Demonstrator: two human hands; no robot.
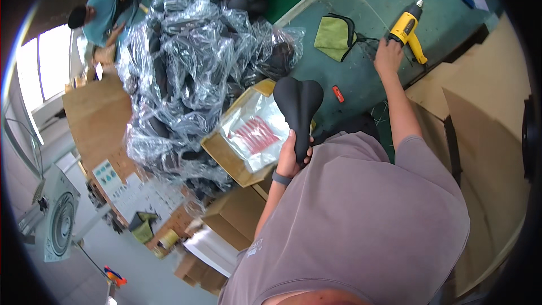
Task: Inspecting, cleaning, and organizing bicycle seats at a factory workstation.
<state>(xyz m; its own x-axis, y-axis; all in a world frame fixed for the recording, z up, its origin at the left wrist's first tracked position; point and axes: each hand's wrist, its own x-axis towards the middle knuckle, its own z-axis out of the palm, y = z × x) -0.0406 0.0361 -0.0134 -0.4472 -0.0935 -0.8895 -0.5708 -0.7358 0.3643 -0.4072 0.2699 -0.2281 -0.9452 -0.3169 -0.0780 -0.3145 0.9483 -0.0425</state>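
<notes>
A white-framed fan point(61, 225) stands at the lower left of the frame, below a bright window point(49, 65), while at the upper left a co-worker in a teal shirt point(101, 8) sits with bent arms beside the work surface. A heap of dark items in clear plastic point(186, 62) fills the left of centre, above a brown board point(101, 127) and, toward the lower edge, a cardboard box point(236, 214). Next to the heap an open carton point(226, 161), lined with a clear bag printed in red, sits tilted. At the centre of the frame the left hand point(288, 161), a dark band point(281, 179) at its wrist, rises from a bent forearm close to the body, its fingers wrapped around the narrow nose of a black saddle point(298, 104). The saddle's long axis runs nearly up and down the frame, the nose pointing down toward the wearer's shirt point(361, 209), the broad two-lobed rear at the top. To the right spreads a green tabletop point(367, 82) bearing a green cloth point(332, 38) with dark edging and a small red object point(337, 94). At the upper right the right arm reaches out nearly straight, the right hand point(389, 58) at the rear of a yellow heat gun point(404, 27); whether its fingers are closed around it cannot be told. The gun's metal nozzle points to the upper right, its handle slanting toward the lower right. Cardboard sheets point(485, 135) line the right edge.
</notes>
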